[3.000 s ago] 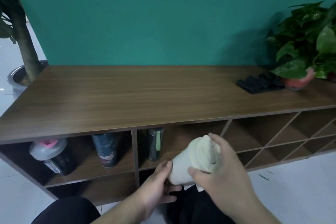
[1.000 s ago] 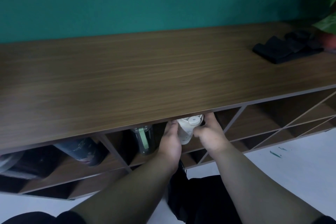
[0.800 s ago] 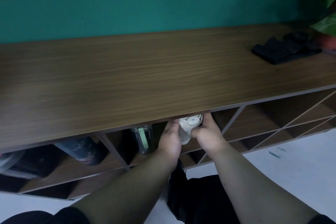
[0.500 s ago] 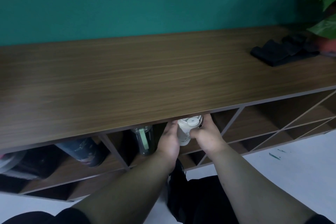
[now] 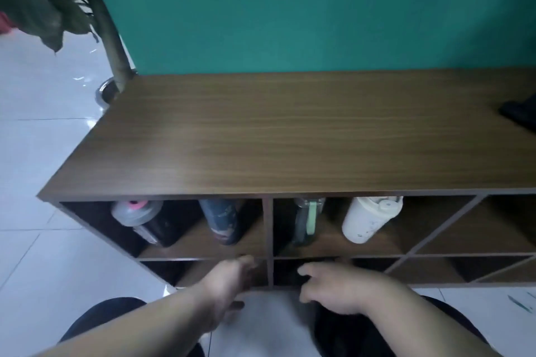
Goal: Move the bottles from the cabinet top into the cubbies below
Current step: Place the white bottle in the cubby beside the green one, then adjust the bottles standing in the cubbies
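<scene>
Step in hand: the placing looks done; no bottle shows on the cabinet top (image 5: 290,136), and four stand in the upper cubbies.
Left cubby: a grey-lidded bottle (image 5: 139,219) with a pink spout sits toward the cabinet's left end, leaning; beside it, a dark patterned bottle (image 5: 223,220) stands near the divider (image 5: 268,226).
Right cubby: a dark bottle with a pale green strap (image 5: 307,219) stands just right of the divider; the white bottle (image 5: 369,217), cream with a capped lid, stands apart from it toward the slanted partition and leans a little to the right.
Left hand (image 5: 226,281): low before the bottom cubbies, grip released, fingers loose, holding nothing.
Right hand (image 5: 339,287): just right of the divider's foot, grip released, fingers spread, empty.
Next move: likely only a check of the far right end of the cabinet top, which is cut off here; a dark object (image 5: 519,114) lies at that edge, and I cannot tell what it is.
Risk: the leaning bottles might tip if knocked.
</scene>
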`<state>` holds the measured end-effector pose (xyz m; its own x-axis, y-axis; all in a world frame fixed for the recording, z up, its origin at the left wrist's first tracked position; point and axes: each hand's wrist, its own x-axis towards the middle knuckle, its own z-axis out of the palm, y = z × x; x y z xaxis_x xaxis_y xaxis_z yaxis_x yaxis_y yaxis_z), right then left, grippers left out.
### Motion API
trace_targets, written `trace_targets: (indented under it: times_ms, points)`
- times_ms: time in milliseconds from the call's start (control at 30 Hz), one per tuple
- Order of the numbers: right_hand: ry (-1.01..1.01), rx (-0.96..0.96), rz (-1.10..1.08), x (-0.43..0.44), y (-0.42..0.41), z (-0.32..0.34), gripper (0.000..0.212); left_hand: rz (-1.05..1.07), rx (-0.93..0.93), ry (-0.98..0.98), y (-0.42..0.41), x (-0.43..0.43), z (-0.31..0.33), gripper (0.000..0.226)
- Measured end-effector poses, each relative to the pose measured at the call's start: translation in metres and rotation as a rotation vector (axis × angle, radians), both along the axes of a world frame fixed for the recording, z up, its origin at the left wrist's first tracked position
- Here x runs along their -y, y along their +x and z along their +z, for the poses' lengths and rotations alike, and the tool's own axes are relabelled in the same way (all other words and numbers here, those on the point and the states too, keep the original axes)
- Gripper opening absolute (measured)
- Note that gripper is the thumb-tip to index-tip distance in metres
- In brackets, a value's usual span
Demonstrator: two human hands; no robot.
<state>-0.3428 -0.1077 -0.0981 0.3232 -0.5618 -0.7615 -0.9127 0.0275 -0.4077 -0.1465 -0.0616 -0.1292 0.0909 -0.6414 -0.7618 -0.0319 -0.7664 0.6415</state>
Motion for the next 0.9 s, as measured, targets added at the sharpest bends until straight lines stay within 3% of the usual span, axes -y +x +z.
trace_targets:
  times_ms: [67, 167, 333, 433, 533, 600, 700, 800, 900]
  points:
    - [0.069, 0.186, -0.066, -0.007, 0.036, -0.001, 0.067, 0.146, -0.049, -0.064, 0.029, 0.002, 0.004, 0.021]
    - [0.02, 0.378, -0.226, -0.008, 0.079, -0.005, 0.085, 0.337, -0.042, -0.194, 0.057, 0.007, 0.006, 0.03]
    - [-0.137, 0.48, -0.391, 0.0, 0.13, -0.006, 0.102, 0.411, -0.042, -0.335, 0.072, 0.02, 0.01, 0.051]
    - [-0.215, 0.453, -0.424, 0.005, 0.139, -0.007, 0.101, 0.455, -0.025, -0.338, 0.073, 0.024, 0.007, 0.051]
    - [-0.167, 0.339, -0.421, 0.004, 0.13, -0.015, 0.098, 0.402, -0.002, -0.238, 0.063, 0.021, -0.003, 0.037]
    - [-0.134, 0.227, -0.353, -0.001, 0.114, -0.017, 0.083, 0.225, -0.089, -0.171, 0.046, 0.011, -0.005, 0.025]
    - [-0.112, 0.115, -0.293, -0.004, 0.081, -0.015, 0.047, -0.031, -0.173, -0.163, 0.015, 0.006, -0.007, 0.025]
    - [-0.125, 0.039, -0.479, 0.0, 0.043, -0.006, 0.034, -0.1, -0.291, -0.257, -0.01, 0.011, -0.005, 0.06]
    - [-0.209, 0.099, -0.702, 0.011, 0.016, -0.004, 0.056, -0.135, -0.322, -0.298, -0.028, 0.022, -0.001, 0.072]
